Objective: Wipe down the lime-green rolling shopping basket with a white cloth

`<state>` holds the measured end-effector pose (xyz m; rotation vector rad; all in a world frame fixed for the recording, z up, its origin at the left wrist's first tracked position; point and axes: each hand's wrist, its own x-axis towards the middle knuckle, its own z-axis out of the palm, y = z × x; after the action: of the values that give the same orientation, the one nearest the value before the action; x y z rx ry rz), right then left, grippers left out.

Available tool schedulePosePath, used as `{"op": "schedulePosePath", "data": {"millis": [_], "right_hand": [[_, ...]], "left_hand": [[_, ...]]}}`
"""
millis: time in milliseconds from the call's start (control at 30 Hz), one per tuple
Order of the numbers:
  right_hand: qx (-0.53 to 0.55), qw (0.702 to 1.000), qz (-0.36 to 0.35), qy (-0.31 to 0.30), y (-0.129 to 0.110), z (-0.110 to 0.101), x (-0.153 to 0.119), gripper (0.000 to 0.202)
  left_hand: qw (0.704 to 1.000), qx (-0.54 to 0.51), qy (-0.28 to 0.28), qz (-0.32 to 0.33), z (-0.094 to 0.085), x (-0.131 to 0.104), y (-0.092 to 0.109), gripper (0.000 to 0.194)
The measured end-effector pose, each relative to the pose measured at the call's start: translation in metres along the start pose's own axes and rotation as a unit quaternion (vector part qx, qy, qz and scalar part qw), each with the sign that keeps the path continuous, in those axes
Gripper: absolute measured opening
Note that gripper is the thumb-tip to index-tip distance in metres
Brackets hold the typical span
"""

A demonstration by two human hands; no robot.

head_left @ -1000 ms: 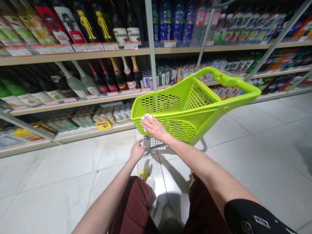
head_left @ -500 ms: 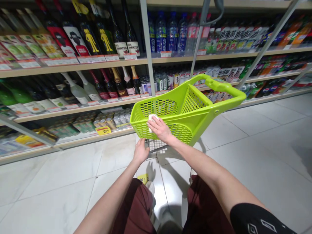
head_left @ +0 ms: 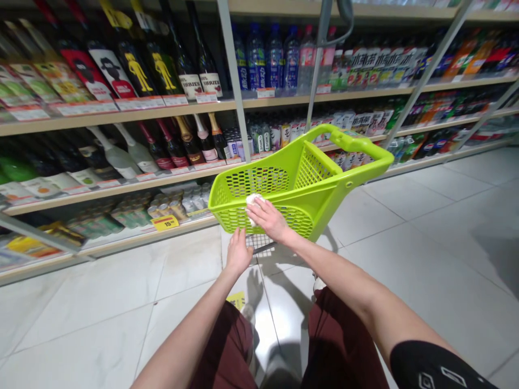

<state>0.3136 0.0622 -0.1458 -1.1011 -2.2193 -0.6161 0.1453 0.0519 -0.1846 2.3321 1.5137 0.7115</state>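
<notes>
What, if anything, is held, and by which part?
The right hand holds a white wipe by its outer face, against the green cart; whether the left hand holds anything is unclear.

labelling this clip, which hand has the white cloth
The right hand: it holds the white cloth against the near side of the green cart. The left hand, lower down, shows no cloth.

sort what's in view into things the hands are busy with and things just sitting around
In hand or worked on:
white cloth or tissue, under the right hand
green cart

Just around:
blue bottles
yellow price sign
yellow floor sticker
</notes>
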Motion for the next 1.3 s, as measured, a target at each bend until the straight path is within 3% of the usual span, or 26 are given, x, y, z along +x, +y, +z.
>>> {"op": "schedulePosePath", "data": {"millis": [100, 233, 300, 367, 567, 767, 867, 1033, 1100, 1167, 1300], "right_hand": [[-0.01, 1.0, -0.002, -0.018, 0.006, 0.006, -0.009, 0.034], [0.001, 0.993, -0.01, -0.113, -0.005, 0.031, -0.055, 0.032], [0.008, 0.99, -0.01, -0.143, -0.011, 0.034, -0.069, 0.031], [0.013, 0.991, -0.011, -0.133, -0.012, 0.025, -0.069, 0.032], [-0.001, 0.999, 0.035, -0.031, 0.009, -0.011, -0.032, 0.038], [-0.016, 0.992, 0.036, -0.118, 0.005, 0.012, -0.073, 0.035], [-0.011, 0.989, 0.034, -0.141, -0.002, 0.007, -0.084, 0.033], [-0.022, 0.997, 0.072, -0.033, 0.014, -0.036, -0.049, 0.037], [-0.027, 0.995, 0.095, -0.016, 0.023, -0.043, -0.041, 0.038], [-0.028, 0.994, 0.096, -0.04, 0.026, -0.037, -0.048, 0.037], [-0.019, 0.987, 0.066, -0.143, 0.012, -0.011, -0.09, 0.035]], "left_hand": [[1.0, 0.019, -0.011, 0.016, 0.001, 0.0, 0.008, 0.057], [0.998, 0.04, -0.021, 0.041, 0.005, -0.006, 0.011, 0.057], [0.997, 0.047, -0.023, 0.051, 0.006, -0.008, 0.011, 0.057], [0.997, 0.055, -0.024, 0.056, 0.006, -0.008, 0.011, 0.057], [0.996, 0.062, -0.002, 0.065, 0.007, 0.001, 0.026, 0.06], [0.991, 0.075, -0.029, 0.102, 0.011, -0.002, 0.04, 0.059], [0.99, 0.084, -0.038, 0.103, 0.01, -0.001, 0.044, 0.059], [0.993, 0.069, -0.012, 0.094, 0.01, 0.006, 0.055, 0.06], [0.994, 0.063, -0.002, 0.093, 0.012, 0.008, 0.06, 0.06], [0.994, 0.061, -0.002, 0.095, 0.015, 0.009, 0.064, 0.061], [0.991, 0.072, -0.027, 0.105, 0.018, 0.007, 0.064, 0.06]]}}
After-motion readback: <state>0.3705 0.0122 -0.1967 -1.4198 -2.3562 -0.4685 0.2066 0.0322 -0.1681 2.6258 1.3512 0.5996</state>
